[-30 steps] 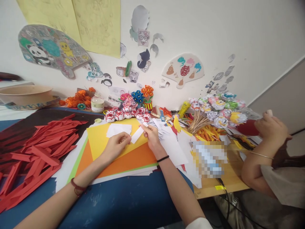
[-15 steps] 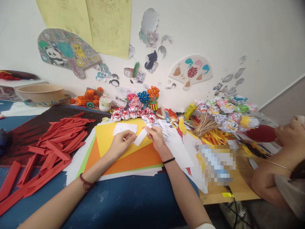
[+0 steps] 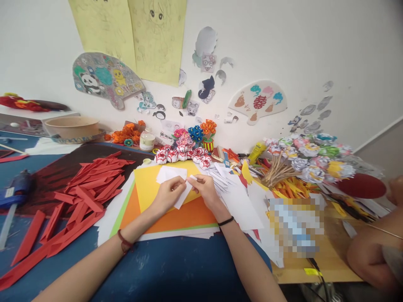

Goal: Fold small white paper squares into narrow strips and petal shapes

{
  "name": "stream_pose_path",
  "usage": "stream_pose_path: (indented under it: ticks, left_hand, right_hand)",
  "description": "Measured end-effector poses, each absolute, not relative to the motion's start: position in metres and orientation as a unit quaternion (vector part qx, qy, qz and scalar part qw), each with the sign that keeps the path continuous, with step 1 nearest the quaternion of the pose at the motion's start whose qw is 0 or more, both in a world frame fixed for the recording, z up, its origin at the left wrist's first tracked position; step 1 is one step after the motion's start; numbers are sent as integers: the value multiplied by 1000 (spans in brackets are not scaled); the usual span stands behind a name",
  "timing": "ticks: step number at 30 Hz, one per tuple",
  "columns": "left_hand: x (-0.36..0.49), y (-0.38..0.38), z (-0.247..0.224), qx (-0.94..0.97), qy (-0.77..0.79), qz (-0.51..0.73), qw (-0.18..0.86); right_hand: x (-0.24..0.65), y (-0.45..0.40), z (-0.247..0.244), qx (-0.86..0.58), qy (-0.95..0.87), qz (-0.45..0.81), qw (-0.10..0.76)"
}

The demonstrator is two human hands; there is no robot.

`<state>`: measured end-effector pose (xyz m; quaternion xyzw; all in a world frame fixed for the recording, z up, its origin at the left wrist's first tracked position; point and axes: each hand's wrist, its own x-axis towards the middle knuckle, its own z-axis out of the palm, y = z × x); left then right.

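Note:
A white paper strip (image 3: 180, 201) is held between my two hands, its lower end slanting down over stacked coloured sheets. My left hand (image 3: 170, 191) is closed, thumb and fingertips pinching the strip near its upper end. Close beside it, my right hand (image 3: 206, 189) pinches the same end, the fingertips of both hands almost touching. Beneath them lie a yellow sheet (image 3: 146, 184) and an orange sheet (image 3: 179, 218). Just behind the left fingers rests another piece of white paper (image 3: 166, 173).
Folded red paper strips (image 3: 91, 197) are heaped at left, near a blue glue gun (image 3: 19, 191). Paper flowers (image 3: 181, 153) and a glass jar (image 3: 147, 139) line the wall. White slips (image 3: 220, 178) and a flower bunch (image 3: 310, 155) lie right, near another person's arm (image 3: 371, 247).
The strip has turned from slanting up right to pointing down left. Both hands have drawn together at its upper end. The view has shifted left and up; the other person's hand moved mostly out.

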<state>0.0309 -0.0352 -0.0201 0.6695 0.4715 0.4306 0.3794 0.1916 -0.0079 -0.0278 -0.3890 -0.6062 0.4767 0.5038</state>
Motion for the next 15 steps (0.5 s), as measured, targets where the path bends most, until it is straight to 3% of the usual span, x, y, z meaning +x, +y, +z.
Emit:
stream_pose_path:
  ticks: [11, 15]
  left_hand:
    - [32, -33, -18, 650, 468, 431, 416]
    - [33, -37, -21, 649, 462, 418, 437]
  right_hand:
    - [193, -5, -25, -401, -593, 459, 526]
    - [206, 4, -24, -419, -519, 439, 602]
